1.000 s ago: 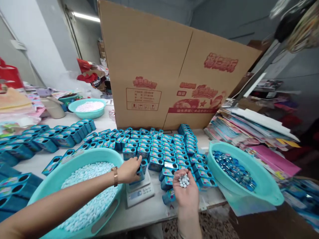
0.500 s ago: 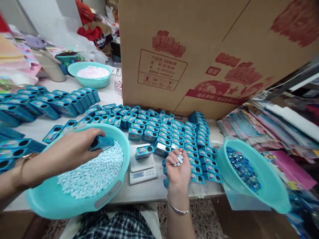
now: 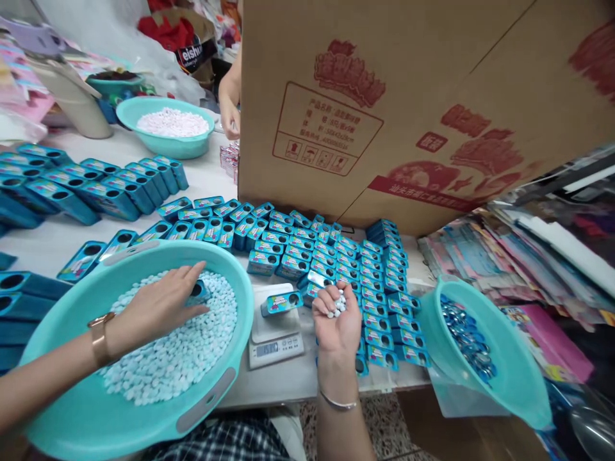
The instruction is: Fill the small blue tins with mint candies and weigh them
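Observation:
My left hand (image 3: 161,307) is down in a turquoise basin (image 3: 62,410), wrapped round a small blue tin (image 3: 199,292) that it partly hides. Pale blue candies (image 3: 168,365) lie heaped around the tin. My right hand (image 3: 339,333) is palm up with its fingers curled, holding several of these candies (image 3: 339,305) loosely. Between my hands is a white digital scale (image 3: 276,349) with a blue tin (image 3: 283,303) on its plate, slightly tilted. Rows of blue tins (image 3: 298,253) with round holes in their tops stand just beyond.
A large carton (image 3: 418,83) rises behind the tins. At right, a second basin (image 3: 516,390) holds shiny blue pieces (image 3: 468,339). Another person's hand (image 3: 230,109) shows past the carton's left edge, near a bowl of white candies (image 3: 173,121). More tins (image 3: 100,192) stand at left.
My left hand has lowered the tin into the candies. My right hand stays curled round its candies, and the tin on the scale sits at a changed angle. Another person's hand has appeared beside the carton.

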A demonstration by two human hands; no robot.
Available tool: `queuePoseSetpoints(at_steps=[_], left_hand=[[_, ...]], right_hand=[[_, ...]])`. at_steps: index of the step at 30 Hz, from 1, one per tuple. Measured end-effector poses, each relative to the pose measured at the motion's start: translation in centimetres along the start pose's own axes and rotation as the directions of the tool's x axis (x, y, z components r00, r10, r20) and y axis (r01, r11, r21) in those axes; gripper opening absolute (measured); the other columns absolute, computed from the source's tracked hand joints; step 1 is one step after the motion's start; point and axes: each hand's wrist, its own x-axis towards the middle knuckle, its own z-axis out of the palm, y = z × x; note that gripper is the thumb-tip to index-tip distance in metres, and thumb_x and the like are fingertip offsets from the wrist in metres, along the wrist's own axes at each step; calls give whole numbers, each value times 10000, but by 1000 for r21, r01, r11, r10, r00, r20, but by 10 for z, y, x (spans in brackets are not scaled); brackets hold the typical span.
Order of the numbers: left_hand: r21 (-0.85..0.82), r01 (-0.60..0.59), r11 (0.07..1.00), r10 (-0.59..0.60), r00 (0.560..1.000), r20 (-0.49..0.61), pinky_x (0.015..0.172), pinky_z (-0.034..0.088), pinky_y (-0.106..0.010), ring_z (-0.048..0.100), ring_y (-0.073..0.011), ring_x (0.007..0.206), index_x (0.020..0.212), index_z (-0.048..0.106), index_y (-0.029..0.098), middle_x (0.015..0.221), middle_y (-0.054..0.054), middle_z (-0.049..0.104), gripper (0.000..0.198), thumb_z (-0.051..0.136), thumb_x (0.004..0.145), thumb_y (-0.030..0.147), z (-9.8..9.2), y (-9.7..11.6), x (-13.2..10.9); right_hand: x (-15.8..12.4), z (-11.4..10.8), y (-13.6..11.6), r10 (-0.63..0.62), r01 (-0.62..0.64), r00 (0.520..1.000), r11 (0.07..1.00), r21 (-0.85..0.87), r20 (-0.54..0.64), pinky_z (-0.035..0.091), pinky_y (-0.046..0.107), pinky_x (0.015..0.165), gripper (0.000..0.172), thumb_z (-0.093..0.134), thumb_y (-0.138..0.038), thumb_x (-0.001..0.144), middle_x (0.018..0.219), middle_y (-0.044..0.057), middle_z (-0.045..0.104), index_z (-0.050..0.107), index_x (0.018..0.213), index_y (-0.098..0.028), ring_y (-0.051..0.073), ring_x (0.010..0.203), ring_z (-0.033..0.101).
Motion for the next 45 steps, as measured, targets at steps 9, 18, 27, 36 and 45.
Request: queuePoseSetpoints(at_steps=[9,18,27,36,45], left_hand=[[-102,-389,916,377,918,-121,1059,323,-452,442,-302,1240,1407,302,161,1337,-140,508,725,599,818,462,-6,121,23],[-204,-590,781,603,798,2,1069,216,-472,566,-250,950,976,546,200,909,-57,646,263,570,715,220,11,199,18],[3,-543,840,541,837,86,1051,128,-610,591,-325,880,1080,571,144,813,-133,676,369,504,755,304,52,251,-4],[6,-327,945,327,944,-34,1016,54,-665,607,-374,815,925,598,93,762,-187,670,286,431,816,298,64,282,32],[-67,-255,965,253,967,-33,973,236,-620,616,-372,932,1336,384,15,915,-214,693,623,405,869,427,50,284,15]], right_hand=[[4,-1,-1,-30,32,994,999,-13,109,299,152,425,104,549,-234,853,567,-98,357,472,791,-202,46,451,323],[-38,-41,-67,-237,232,968,971,63,88,323,146,432,140,591,-177,805,574,-100,375,455,779,-199,46,461,348],[-70,-67,-93,-332,325,941,940,104,60,316,140,435,140,588,-150,804,570,-100,371,459,774,-194,44,464,355],[-72,-74,-95,-337,329,939,939,100,71,315,141,432,167,632,-164,770,566,-104,373,467,763,-193,40,457,358],[-70,-74,-84,-315,308,942,949,69,114,329,147,431,175,644,-183,763,575,-100,378,470,760,-191,41,461,375]])
